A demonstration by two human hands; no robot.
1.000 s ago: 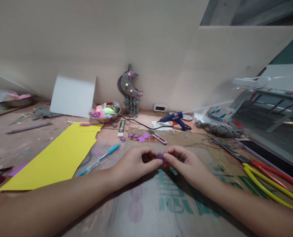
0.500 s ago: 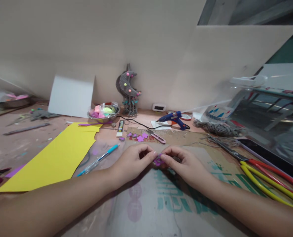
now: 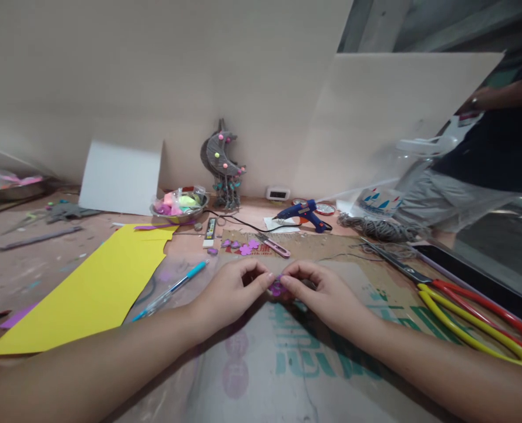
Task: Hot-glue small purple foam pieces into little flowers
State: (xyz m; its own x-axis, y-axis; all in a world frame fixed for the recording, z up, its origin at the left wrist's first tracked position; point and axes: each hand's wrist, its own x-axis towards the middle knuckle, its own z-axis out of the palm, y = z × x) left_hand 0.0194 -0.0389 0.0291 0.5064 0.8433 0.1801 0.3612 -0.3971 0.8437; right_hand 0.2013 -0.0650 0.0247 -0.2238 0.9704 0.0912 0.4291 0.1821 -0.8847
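My left hand and my right hand meet at the middle of the work surface, each pinching a side of a small purple flower between thumb and forefinger. Fingers cover part of the flower's edges. Just beyond them lie loose purple flower cut-outs and small purple pieces. A pink utility knife rests beside these. To the left of my left hand is a blue pen. Scissors with red and yellow handles lie right of my right hand.
Yellow paper covers part of the left side. Behind stand a bowl of colourful clay, a grey moon ornament and a blue glue gun with its cord. Grey yarn and a phone lie right. A person stands beyond.
The view has shifted slightly, so the table things sit a little further left. A person has come into view at the far right. Both hands keep their pinch on the flower.
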